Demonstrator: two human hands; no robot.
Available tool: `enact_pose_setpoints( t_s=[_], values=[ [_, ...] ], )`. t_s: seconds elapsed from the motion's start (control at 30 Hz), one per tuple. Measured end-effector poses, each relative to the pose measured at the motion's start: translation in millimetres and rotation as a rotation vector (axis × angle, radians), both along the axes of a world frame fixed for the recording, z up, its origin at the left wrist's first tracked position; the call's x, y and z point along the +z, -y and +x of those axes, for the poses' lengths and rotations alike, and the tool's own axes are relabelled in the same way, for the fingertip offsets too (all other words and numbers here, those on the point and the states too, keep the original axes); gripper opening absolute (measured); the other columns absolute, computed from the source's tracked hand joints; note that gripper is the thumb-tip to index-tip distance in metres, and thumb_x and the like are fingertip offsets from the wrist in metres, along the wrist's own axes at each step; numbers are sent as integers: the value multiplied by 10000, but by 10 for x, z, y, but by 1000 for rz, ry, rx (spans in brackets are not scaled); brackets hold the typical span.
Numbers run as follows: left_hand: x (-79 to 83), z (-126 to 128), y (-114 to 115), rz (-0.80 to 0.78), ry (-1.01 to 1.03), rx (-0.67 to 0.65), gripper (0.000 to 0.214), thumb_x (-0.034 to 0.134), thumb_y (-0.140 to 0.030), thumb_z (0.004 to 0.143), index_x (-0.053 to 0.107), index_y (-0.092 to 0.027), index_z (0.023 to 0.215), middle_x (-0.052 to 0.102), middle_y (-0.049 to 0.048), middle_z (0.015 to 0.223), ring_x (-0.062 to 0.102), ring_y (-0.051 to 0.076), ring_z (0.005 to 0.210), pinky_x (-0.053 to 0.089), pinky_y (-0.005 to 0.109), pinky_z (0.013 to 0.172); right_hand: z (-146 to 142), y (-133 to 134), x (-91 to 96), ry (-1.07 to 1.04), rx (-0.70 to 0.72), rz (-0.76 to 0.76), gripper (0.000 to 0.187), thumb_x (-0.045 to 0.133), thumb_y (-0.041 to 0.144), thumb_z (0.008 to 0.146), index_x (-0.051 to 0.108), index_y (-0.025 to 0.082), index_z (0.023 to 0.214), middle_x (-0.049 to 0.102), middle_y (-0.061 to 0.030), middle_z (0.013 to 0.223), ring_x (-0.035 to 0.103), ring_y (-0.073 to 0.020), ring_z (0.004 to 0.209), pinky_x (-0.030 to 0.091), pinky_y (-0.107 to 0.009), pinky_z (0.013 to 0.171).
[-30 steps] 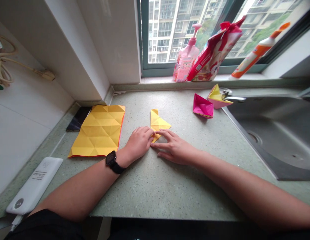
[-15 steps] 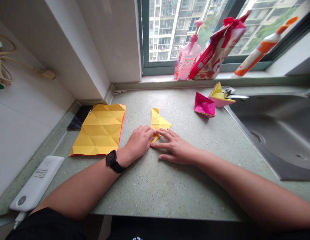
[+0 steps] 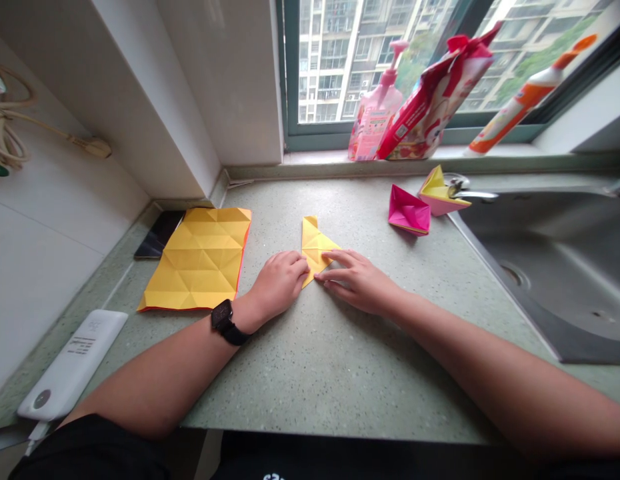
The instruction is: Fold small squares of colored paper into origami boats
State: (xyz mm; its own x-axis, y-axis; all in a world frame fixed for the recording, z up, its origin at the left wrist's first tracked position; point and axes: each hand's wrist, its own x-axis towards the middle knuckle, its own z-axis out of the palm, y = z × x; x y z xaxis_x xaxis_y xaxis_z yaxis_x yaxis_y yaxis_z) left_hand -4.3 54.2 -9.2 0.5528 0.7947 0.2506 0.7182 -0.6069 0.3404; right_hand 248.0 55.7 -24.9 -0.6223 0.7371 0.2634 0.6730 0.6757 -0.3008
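Note:
A small yellow folded paper (image 3: 314, 241) lies flat on the speckled green counter (image 3: 320, 360). My left hand (image 3: 277, 285), with a black watch on the wrist, rests curled on the paper's near left edge and presses it down. My right hand (image 3: 357, 280) lies flat with its fingers stretched over the paper's near right corner. A larger creased yellow sheet (image 3: 200, 260) is spread out to the left of my hands, untouched.
A pink paper boat (image 3: 409, 211) and a yellow-pink folded piece (image 3: 437, 191) sit near the steel sink (image 3: 555, 260) at right. Pink pump bottle (image 3: 375, 120), red pouch (image 3: 433, 93) and orange bottle (image 3: 525, 100) stand on the windowsill. White power bank (image 3: 73, 373) and dark phone (image 3: 157, 235) lie left.
My right hand has slid forward and up onto the yellow paper's right corner. The left hand has stayed in place.

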Motion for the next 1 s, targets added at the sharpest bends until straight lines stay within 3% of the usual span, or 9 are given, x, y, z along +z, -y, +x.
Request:
enact_pose_setpoints(
  t_s=[0.2,0.4,0.53,0.7,0.83,1.0],
  values=[
    [6,-10,16,6,-30,-10,102,639,-282,1071,689,-202,1034,719,97,1195,659,291,1149,554,479,1038,11,-23,-13,-57,32,39,210,689,322,1057,857,359,1178,727,-88,1405,666,-312,1337,558,-607,1157],
    [-6,-11,43,0,-96,-14,69,639,-269,1069,665,-220,1110,685,115,1358,632,310,1275,519,524,1124,31,-16,-20,-31,34,33,227,689,311,1056,844,359,1216,707,-94,1447,658,-324,1366,502,-662,1202],
    [1,-16,93,-55,-158,-13,161,614,-227,1077,639,-229,1236,613,136,1534,547,340,1460,421,622,1245,23,0,-15,-42,54,51,235,691,300,1052,843,337,1227,711,-107,1438,654,-320,1366,523,-637,1190],
    [11,-30,136,-140,-218,-22,291,448,-221,1133,581,-224,1391,536,148,1642,410,344,1599,322,668,1311,-110,92,-28,-70,84,133,250,731,301,1021,849,358,1234,647,-94,1539,562,-343,1481,527,-614,1204],
    [-17,-40,143,-152,-228,-16,336,411,-218,1132,562,-230,1432,519,140,1656,374,342,1619,293,663,1327,-138,110,-41,-58,56,156,246,760,317,998,854,371,1219,630,-91,1556,553,-377,1487,520,-657,1201],
    [-27,-48,130,-116,-178,-34,447,427,-195,1101,533,-278,1527,537,121,1614,402,333,1587,294,660,1326,50,-49,-31,-116,-58,143,238,719,277,1002,849,331,1194,649,-121,1521,597,-383,1433,556,-653,1153]
  ],
)
